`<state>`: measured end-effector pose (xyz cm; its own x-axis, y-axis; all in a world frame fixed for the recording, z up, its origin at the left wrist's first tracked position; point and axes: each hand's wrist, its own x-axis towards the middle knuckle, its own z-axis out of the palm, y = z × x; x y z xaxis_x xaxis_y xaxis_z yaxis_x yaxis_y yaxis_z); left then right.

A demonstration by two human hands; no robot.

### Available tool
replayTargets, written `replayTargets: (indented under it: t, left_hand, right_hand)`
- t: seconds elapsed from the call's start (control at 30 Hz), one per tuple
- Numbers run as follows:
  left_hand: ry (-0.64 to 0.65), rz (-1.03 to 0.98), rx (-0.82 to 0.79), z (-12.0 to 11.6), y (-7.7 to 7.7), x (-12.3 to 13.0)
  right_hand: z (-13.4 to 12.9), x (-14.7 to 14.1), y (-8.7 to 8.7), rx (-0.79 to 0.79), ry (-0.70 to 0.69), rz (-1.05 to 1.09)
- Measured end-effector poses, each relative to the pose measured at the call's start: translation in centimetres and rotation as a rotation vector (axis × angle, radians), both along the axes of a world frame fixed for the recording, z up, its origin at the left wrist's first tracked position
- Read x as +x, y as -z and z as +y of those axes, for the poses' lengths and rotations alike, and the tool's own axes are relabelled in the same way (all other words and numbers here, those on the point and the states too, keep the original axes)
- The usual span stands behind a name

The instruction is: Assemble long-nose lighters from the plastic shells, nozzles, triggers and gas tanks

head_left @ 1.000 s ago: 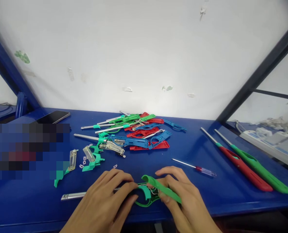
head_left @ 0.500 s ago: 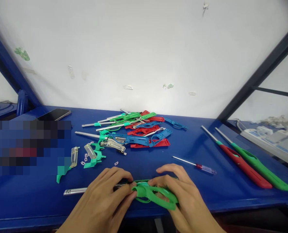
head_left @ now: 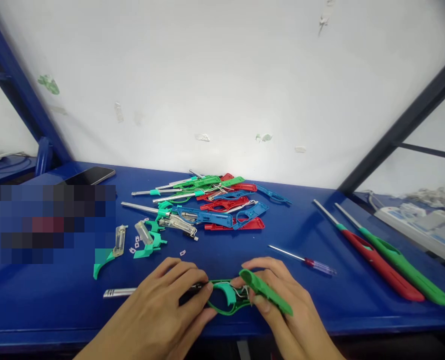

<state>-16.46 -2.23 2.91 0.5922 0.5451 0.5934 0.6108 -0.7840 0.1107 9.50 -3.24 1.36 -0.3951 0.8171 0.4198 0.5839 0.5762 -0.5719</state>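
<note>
Near the table's front edge lies a green lighter body [head_left: 226,312], its inside exposed with wires and a teal trigger [head_left: 228,292] in the loop. A metal tube [head_left: 119,292] sticks out to the left from under my left hand [head_left: 169,305], whose fingers are closed on the tube end of the body. My right hand [head_left: 282,300] pinches a green half shell [head_left: 269,290], tilted up over the body's right end. Parts of the lighter body are hidden beneath both hands.
Behind my hands is a pile of red, blue and green casings [head_left: 218,217]. Clear tanks and teal pieces [head_left: 149,245] lie left, a screwdriver [head_left: 316,265] right, beside two whole lighters [head_left: 380,260]. A phone [head_left: 90,176] is at the back left.
The green half shell in my right hand has lifted and turned away from the body, exposing the teal trigger and wires. My left hand has stayed at the tube end.
</note>
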Motion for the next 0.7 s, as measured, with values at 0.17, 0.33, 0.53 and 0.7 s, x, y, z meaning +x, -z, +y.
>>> replayTargets:
  t: [0.17, 0.33, 0.53, 0.7]
  left_hand:
    - [0.004, 0.015, 0.016, -0.3, -0.2, -0.4]
    - [0.014, -0.042, 0.032, -0.5, 0.2, -0.4]
    - [-0.092, -0.12, 0.007, -0.3, 0.7, -2.3]
    - [-0.203, -0.26, -0.003, -0.1, -0.7, -3.4]
  right_hand:
    - [-0.1, 0.0, 0.2, -0.01, 0.069, 0.13]
    - [-0.5, 0.0, 1.3, -0.008, 0.187, 0.241]
    - [-0.8, 0.6, 2.2, 0.135, 0.25, 0.264]
    - [0.0, 1.5, 1.3, 0.289, 0.258, 0.098]
